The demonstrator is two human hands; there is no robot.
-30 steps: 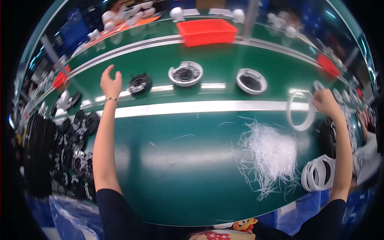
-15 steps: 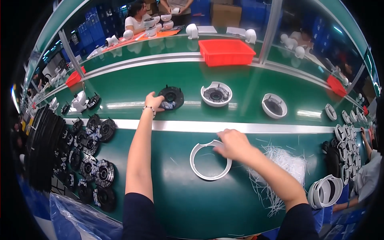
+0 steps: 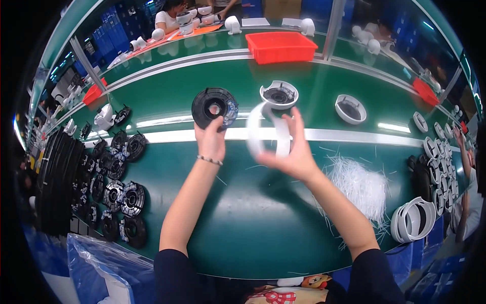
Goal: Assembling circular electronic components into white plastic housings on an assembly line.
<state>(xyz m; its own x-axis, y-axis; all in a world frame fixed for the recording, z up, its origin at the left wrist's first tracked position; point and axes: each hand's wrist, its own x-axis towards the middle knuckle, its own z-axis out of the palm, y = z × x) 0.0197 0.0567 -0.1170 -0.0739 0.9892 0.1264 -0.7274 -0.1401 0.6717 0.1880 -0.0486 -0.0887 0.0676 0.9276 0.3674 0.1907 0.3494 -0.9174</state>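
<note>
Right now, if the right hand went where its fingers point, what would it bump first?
Probably the white, round, bowl-shaped part with a black centre, just ahead of the right hand, though depth is unclear and it might pass above.

I see this from my own head, through the left of two side-by-side fisheye cameras, looking down and forward over the green table [image 3: 238,228]. My left hand [image 3: 210,139] and right hand [image 3: 296,152] are close, near the middle — the red bin [image 3: 283,57] lies farther off, toward the top. Straight edges bend toward the rim.
</note>
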